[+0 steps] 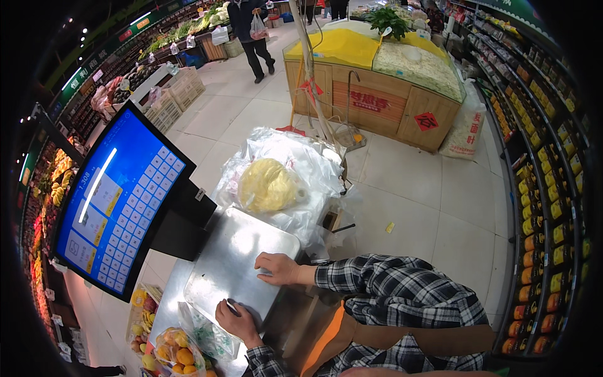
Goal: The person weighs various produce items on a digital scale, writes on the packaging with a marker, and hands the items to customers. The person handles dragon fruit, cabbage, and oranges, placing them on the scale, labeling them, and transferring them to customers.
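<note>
The bare steel plate of a weighing scale (231,264) lies before me. My right hand (278,269) rests on its near right part, fingers curled and thumb apart, with grey metal showing between them. At the plate's lower edge is my left hand (238,321), bent around a small dark object (232,307) that its fingers partly hide. Beyond the plate, a clear plastic bag of yellow food (267,185) sits on a heap of thin white plastic bags (292,141). To the left stands the scale's lit touchscreen (118,202), showing a keypad and item tiles.
A bag of oranges (181,351) and a folded printed plastic bag (212,334) lie by my left hand, near a fruit crate (143,315). A wooden grain counter (367,99) stands beyond. Jar shelves (541,245) line the right. A person (249,37) carries a bag.
</note>
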Tool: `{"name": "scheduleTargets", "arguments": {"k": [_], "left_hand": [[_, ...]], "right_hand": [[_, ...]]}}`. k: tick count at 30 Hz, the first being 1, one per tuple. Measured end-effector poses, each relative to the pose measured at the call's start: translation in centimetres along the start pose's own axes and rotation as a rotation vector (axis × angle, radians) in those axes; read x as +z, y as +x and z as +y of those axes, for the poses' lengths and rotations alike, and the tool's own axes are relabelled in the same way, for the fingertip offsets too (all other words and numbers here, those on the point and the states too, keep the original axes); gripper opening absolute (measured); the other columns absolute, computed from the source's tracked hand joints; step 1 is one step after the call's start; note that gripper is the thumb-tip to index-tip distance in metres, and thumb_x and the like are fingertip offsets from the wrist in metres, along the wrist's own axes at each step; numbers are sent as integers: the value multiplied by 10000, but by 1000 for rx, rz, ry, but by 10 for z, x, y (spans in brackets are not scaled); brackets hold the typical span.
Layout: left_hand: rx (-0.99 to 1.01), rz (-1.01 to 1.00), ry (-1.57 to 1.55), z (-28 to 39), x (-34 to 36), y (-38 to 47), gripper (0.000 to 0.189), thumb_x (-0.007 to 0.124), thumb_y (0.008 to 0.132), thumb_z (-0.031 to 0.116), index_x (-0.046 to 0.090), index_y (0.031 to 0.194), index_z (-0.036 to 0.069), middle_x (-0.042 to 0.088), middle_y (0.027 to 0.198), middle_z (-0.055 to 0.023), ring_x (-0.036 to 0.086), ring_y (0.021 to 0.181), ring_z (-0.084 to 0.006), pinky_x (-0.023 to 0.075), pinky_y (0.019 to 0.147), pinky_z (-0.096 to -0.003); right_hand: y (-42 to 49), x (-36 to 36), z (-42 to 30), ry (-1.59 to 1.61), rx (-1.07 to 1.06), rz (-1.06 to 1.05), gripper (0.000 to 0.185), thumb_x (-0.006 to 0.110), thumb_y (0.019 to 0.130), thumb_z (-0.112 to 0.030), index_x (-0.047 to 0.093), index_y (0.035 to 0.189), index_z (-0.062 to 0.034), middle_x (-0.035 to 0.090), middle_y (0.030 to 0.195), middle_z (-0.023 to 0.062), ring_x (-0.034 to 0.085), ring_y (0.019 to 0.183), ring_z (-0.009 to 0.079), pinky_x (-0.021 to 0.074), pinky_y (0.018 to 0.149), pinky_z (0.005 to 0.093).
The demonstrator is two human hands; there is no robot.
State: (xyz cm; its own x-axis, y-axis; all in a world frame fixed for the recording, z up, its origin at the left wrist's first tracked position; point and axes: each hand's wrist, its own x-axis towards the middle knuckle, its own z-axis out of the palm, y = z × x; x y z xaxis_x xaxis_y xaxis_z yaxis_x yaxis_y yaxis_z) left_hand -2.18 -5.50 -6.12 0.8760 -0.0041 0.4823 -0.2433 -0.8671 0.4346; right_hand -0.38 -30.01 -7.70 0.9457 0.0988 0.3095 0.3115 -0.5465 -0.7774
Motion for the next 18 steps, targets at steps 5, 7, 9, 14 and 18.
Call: {"name": "scheduleTargets", "arguments": {"k": [5,7,9,14,18], "left_hand": [[-47,-31,-121,11,-3,0,360,640,866,91,626,1203,-34,632,1171,-216,588,1107,-401,460,980,-479],[44,54,51,11,-2,3,369,639,851,83,628,1201,-32,633,1176,-215,588,1107,-400,459,977,-483],[91,60,105,9,-2,4,379,633,835,72,630,1200,-31,633,1179,-214,586,1110,-400,457,976,-488],[28,34,-7,1,-2,4,401,619,811,46,630,1205,-30,616,1193,-216,561,1129,-411,453,980,-498],[52,12,54,2,-2,3,428,678,811,110,626,1210,-35,576,1226,-232,534,1158,-422,433,1004,-507]], "right_hand": [[0,-7,-13,-154,-196,224,419,771,777,-200,621,1159,-114,551,1291,95,591,1148,295,466,1003,415],[2,-9,-12,-275,-273,236,396,774,768,-200,627,1125,-115,557,1287,92,575,1166,303,454,1016,433],[5,-8,-8,-308,-270,142,338,778,757,-199,636,1051,-112,575,1264,87,562,1171,309,443,1020,444],[7,-1,2,-78,-307,158,235,784,746,-199,581,834,-118,634,1059,46,591,1028,274,468,909,401],[5,0,3,-66,-214,117,242,785,759,-221,572,811,-120,612,938,28,587,909,268,473,795,393]]}}
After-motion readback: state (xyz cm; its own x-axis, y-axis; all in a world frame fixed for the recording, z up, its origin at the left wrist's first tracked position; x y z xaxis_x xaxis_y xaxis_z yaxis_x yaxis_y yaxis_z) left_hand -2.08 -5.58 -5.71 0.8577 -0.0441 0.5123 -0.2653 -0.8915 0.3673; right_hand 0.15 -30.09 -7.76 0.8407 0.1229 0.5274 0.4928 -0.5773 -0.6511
